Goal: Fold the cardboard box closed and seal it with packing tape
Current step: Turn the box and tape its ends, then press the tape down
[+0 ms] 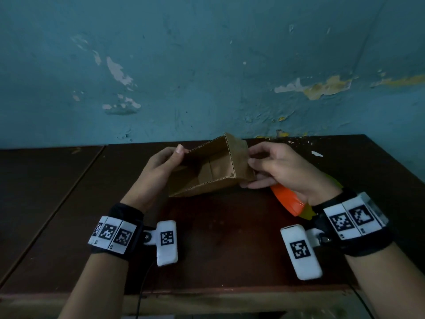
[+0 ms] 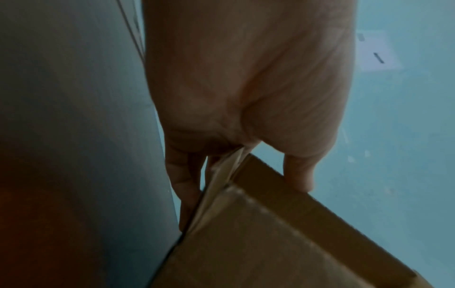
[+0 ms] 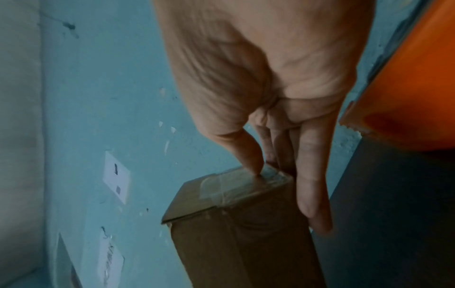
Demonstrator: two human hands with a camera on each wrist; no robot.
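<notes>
Cardboard box (image 1: 208, 172): above bench (image 1: 230, 238), tilted, open mouth facing the wearer, long axis 8 to 2 o'clock. Left hand (image 1: 161, 168) grips its 9 o'clock wall; right hand (image 1: 282, 168) pinches the taped 3 o'clock end. Orange tape dispenser (image 1: 287, 200) beneath right hand.

The bench (image 1: 218, 238) is of dark brown wood. An orange dispenser (image 1: 287, 200) lies on it at the right. Beside it, a box (image 1: 220, 162) seems to rest on the bench.

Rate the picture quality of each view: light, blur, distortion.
Head view: dim, fairly sharp, wide-angle bending at the edges; cardboard box readable. Left wrist view: dark and soft, left hand blurred. Right wrist view: brighter, slightly smeared; clear tape on the box shows faint glare.
</notes>
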